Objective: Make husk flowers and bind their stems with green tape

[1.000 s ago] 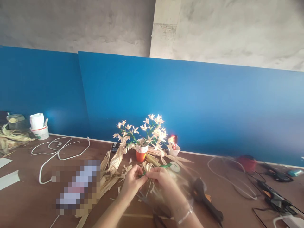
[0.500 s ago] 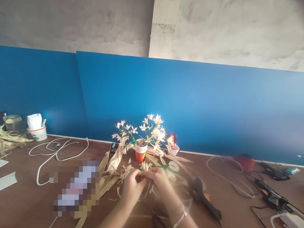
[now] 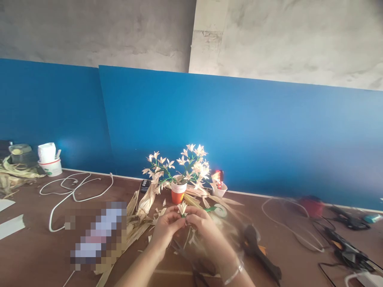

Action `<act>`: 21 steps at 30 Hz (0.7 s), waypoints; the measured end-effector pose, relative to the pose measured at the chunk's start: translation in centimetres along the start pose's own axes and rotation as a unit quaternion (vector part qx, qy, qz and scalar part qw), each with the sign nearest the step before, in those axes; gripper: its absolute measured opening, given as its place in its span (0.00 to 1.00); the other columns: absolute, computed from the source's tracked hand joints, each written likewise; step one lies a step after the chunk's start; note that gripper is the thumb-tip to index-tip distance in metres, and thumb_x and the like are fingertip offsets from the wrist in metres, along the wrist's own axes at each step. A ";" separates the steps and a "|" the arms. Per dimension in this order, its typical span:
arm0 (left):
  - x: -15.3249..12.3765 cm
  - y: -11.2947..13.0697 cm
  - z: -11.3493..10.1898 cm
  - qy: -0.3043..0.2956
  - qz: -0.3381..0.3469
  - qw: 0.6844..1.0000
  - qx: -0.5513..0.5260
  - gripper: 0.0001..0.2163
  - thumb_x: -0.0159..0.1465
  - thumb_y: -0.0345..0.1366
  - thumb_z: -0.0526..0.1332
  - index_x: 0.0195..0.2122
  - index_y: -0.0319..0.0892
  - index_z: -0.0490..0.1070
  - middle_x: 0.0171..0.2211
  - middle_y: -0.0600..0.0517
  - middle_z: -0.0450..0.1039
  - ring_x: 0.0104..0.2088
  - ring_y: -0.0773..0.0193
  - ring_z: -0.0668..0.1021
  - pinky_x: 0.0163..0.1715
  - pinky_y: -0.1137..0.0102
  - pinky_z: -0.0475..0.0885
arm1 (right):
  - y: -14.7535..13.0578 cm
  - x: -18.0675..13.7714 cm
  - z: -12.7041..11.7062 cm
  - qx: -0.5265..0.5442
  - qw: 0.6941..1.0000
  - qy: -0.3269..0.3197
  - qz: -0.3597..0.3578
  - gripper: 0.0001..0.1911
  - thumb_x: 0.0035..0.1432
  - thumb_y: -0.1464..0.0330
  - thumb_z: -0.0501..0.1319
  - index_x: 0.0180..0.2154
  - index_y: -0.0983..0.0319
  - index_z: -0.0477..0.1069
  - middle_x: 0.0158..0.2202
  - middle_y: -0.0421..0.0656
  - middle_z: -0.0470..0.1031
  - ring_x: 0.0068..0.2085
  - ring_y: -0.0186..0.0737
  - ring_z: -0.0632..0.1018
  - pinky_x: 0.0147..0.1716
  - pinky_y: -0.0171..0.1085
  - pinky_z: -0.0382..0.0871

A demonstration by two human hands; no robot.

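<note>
In the middle of the table, my left hand (image 3: 167, 229) is closed in a pinch at the base of a small pale husk flower (image 3: 182, 208). Its petals point upward, and a bit of green tape shows beneath them. My right hand (image 3: 203, 225) is closed too, its fingertips meeting the left ones at that green base. A strip of green tape (image 3: 210, 209) lies past my right knuckles, beside a pale tape roll (image 3: 220, 210). Just beyond my hands, an orange-and-white paper cup (image 3: 178, 193) bears green stems with many cream husk flowers (image 3: 197, 163).
Dry corn husks (image 3: 136, 227) lie left of my hands. A black glue gun (image 3: 259, 253) rests to the right, with more dark tools (image 3: 348, 249) and cables further over. A white cable (image 3: 72, 193) curls at left. A blue partition (image 3: 239, 131) stands behind the table.
My fingers have shifted around the flower's base, and the flower now stands more upright with its petals gathered. The green strip no longer stretches visibly from my fingers. The view has swung slightly left.
</note>
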State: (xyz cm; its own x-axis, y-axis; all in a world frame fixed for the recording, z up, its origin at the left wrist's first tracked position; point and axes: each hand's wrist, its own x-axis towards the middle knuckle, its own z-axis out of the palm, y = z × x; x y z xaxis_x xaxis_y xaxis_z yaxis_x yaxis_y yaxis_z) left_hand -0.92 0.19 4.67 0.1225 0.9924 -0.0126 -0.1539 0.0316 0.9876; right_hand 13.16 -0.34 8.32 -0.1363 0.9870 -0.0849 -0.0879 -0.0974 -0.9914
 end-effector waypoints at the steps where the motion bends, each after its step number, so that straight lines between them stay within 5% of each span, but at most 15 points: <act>1: 0.0 0.1 0.0 0.000 -0.002 1.000 -0.004 0.12 0.48 0.43 0.68 0.19 0.39 0.74 0.50 0.49 0.66 0.30 0.66 0.73 0.21 0.74 0.65 | 0.1 0.1 0.0 0.004 1.000 -0.014 0.001 0.12 0.44 0.73 0.59 0.33 0.60 0.77 0.25 0.39 0.74 0.30 0.39 0.73 0.31 0.35 0.65; 8: 0.2 0.0 0.0 0.006 0.001 1.000 -0.029 0.13 0.47 0.44 0.69 0.21 0.38 0.76 0.52 0.48 0.66 0.22 0.71 0.73 0.19 0.73 0.64 | 1.6 1.1 -0.6 0.013 0.994 -0.111 -0.014 0.08 0.49 0.67 0.60 0.33 0.59 0.75 0.24 0.40 0.73 0.27 0.38 0.74 0.29 0.36 0.66; 21: 0.1 -0.1 0.2 0.035 0.004 0.997 -0.068 0.14 0.45 0.44 0.70 0.22 0.37 0.75 0.42 0.47 0.70 0.23 0.68 0.74 0.12 0.77 0.58 | 2.0 1.5 -0.8 -0.078 0.995 -0.047 -0.051 0.10 0.50 0.63 0.63 0.26 0.62 0.67 0.22 0.38 0.71 0.19 0.28 0.63 0.19 0.30 0.54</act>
State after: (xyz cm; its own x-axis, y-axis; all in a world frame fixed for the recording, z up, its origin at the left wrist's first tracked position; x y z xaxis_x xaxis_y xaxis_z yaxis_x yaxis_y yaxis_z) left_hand -0.69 0.23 4.63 0.0530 0.9984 -0.0194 -0.2869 0.0338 0.9574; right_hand 13.59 1.08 6.11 -0.2274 0.9736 0.0191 0.0471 0.0306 -0.9984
